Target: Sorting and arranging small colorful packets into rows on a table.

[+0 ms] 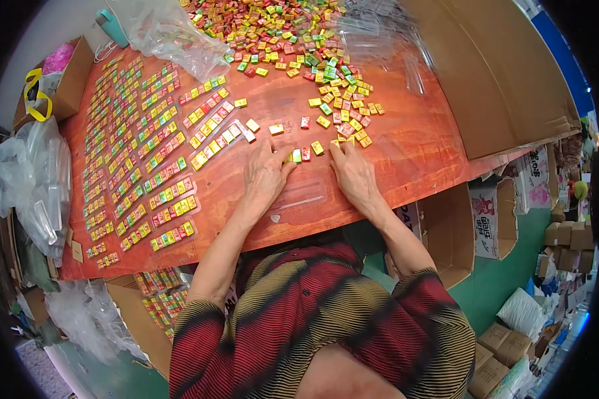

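Wrapped candies (pixel 305 154) in red, yellow and green are lying in a short row on the reddish-brown table (pixel 406 149), between the two hands of a person in a striped shirt. The left hand (pixel 265 174) is resting palm down, fingers loosely together and touching the row's left end; the right hand (pixel 355 173) is lying flat at its right end, fingertips among the pieces. Whether either is pinching a candy cannot be told. An empty clear plastic sleeve (pixel 298 197) is waiting just below the row. Leftward, many filled strips (pixel 136 159) are lying in ranks, suggesting much sorting is done. Beyond the hands, a large loose heap (pixel 279 26) is covering the far edge, so plenty appears left. Cardboard boxes (pixel 492 73) are flanking the table.
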Demonstrator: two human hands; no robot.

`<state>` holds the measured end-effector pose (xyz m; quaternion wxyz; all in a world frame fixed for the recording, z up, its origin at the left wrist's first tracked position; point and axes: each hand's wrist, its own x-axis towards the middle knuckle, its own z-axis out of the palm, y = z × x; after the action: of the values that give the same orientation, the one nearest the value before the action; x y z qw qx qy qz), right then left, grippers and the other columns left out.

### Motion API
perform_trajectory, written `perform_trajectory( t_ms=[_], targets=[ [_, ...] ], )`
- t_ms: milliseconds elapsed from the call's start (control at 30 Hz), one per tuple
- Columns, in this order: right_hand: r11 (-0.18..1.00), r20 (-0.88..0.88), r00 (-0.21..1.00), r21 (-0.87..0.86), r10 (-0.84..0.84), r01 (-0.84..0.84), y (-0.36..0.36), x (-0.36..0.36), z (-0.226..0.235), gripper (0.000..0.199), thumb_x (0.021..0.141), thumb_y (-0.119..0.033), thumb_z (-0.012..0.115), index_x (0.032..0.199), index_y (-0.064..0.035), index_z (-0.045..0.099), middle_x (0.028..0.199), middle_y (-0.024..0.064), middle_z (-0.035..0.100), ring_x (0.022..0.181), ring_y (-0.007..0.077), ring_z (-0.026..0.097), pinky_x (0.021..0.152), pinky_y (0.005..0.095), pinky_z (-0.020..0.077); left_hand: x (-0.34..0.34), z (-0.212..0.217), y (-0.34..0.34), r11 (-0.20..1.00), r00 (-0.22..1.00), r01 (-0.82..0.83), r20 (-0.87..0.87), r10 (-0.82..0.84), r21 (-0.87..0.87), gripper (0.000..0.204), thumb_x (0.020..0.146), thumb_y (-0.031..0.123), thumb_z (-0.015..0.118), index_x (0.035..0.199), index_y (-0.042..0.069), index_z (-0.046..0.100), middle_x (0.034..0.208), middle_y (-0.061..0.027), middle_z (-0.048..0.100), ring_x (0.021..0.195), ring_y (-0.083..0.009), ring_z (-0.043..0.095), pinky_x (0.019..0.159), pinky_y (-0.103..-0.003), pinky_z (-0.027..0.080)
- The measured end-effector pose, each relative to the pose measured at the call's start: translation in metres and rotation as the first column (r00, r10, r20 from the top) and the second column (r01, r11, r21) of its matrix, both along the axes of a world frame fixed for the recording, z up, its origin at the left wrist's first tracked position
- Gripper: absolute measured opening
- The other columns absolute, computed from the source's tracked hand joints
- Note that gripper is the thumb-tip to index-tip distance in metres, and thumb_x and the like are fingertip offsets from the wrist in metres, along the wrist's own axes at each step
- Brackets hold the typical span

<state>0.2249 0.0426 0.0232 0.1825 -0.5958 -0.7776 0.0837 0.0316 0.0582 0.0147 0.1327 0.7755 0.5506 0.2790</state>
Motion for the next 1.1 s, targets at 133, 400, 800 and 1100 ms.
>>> perform_trajectory(
  t_ms=[133,400,800,1100],
  targets=[
    [0.99,-0.041,0.997,0.124,0.068,-0.063,-0.006,0.008,-0.011,0.023,0.081,-0.008,0.051,0.104,-0.0037,0.053,0.098,0.0162,0.051,0.079,0.0331,0.056,0.062,0.0398,0.048,0.002,0.002,0.0,1.0,1.0,0.004,-0.007,-0.004,0.006,0.03,0.069,0.016,0.068,0.098,0.012,0.064,0.08,-0.0098,0.048,0.08,-0.027,0.051,0.071,-0.038,0.042],
    [0.995,-0.126,0.991,0.085,-0.039,0.05,0.03,-0.01,-0.011,0.021,0.082,-0.006,0.05,0.102,-0.0019,0.053,0.087,0.0186,0.053,0.075,0.0348,0.056,0.062,0.0408,0.0466,0.002,-0.002,0.0,1.0,1.0,0.005,-0.015,-0.005,0.024,0.032,0.069,0.016,0.069,0.1,0.013,0.064,0.081,-0.0096,0.048,0.079,-0.0269,0.052,0.069,-0.038,0.043],
    [0.991,-0.158,0.981,0.089,0.109,-0.096,0.045,0.013,0.011,0.03,0.073,0.002,0.048,0.098,-0.0093,0.061,0.088,0.0097,0.055,0.084,0.0281,0.056,0.069,0.0338,0.046,0.001,-0.002,0.0,1.0,1.0,-0.001,-0.025,0.001,0.007,0.032,0.07,0.016,0.069,0.101,0.013,0.063,0.083,-0.0099,0.048,0.08,-0.027,0.053,0.068,-0.038,0.044],
    [0.988,0.01,1.0,0.154,-0.024,0.022,0.045,0.023,0.004,0.025,0.074,-0.007,0.056,0.099,-0.0113,0.06,0.086,0.0081,0.055,0.082,0.0268,0.057,0.062,0.0375,0.0464,0.0,-0.004,-0.002,0.999,1.0,-0.006,-0.028,0.008,0.049,0.031,0.069,0.016,0.069,0.1,0.013,0.063,0.083,-0.0099,0.048,0.081,-0.0272,0.053,0.069,-0.038,0.044]
  ],
)
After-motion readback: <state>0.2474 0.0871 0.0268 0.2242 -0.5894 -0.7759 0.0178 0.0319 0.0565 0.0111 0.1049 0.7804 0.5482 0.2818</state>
